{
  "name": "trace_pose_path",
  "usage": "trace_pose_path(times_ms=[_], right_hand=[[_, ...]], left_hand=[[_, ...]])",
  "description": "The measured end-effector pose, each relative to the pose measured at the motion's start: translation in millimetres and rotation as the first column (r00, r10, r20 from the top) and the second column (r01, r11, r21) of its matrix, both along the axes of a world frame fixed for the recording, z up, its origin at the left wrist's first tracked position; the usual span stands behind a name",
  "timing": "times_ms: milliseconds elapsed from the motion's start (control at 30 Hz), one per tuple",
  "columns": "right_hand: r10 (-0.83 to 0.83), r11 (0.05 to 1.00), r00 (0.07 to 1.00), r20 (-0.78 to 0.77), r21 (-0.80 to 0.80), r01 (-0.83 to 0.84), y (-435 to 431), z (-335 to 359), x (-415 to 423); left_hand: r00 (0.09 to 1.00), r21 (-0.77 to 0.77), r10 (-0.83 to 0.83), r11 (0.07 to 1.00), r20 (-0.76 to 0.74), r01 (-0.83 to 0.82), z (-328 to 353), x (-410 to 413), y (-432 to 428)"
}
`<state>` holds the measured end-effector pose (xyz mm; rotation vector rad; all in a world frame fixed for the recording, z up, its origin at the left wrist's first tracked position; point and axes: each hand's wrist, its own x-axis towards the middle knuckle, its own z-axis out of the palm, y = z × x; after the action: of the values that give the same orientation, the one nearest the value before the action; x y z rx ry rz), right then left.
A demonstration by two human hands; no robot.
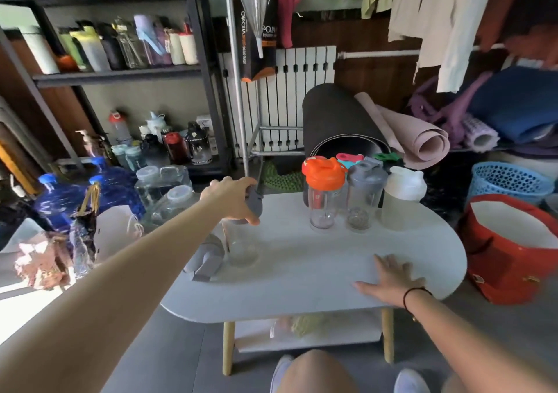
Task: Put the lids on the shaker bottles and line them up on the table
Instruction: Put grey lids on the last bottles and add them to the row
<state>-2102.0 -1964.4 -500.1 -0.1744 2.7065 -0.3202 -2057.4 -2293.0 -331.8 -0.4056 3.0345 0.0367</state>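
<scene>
White oval table (317, 272) is carrying everything. Left hand (232, 196) is gripping a grey plastic lid (253, 204) directly above the clear open bottle (241, 246); right hand (392, 278) is lying open and flat, near right.

Bench (317, 275): matt white top, smooth; pale wooden legs (228, 347). Shaker bottles: clear glossy plastic bodies, one frosted white bottle (401, 205) near the far edge. Lids matt plastic: orange lid (323, 175), grey lid (366, 175). Open cup (241, 246) at left end: clear plastic.

Soft daylight from left, wide-angle edge distortion, slight blur
</scene>
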Motion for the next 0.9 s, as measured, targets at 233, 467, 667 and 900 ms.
trace_pose_path(times_ms=[233,467,667,900], right_hand=[[0.136,0.642,0.990,-0.038,-0.757,-0.117,-117.2,25.2,31.3],[-0.166,0.619,0.975,-0.145,-0.785,-0.012,-109.1,30.8,11.7],[-0.248,0.546,0.964,-0.093,-0.835,0.060,-77.8,24.1,-4.3],[-0.268,0.586,0.959,-0.089,-0.806,0.089,-72.8,23.1,-5.1]], left_hand=[[0.987,0.141,-0.158,0.977,-0.036,0.162,-10.6,-5.0,57.3],[0.958,0.468,-0.266,0.837,-0.105,0.284,-6.1,-10.0,52.9],[0.954,0.036,-0.237,0.972,0.183,0.234,-24.3,9.2,-67.8],[0.879,-0.415,-0.196,0.823,0.435,0.389,-73.1,40.0,-109.9]])
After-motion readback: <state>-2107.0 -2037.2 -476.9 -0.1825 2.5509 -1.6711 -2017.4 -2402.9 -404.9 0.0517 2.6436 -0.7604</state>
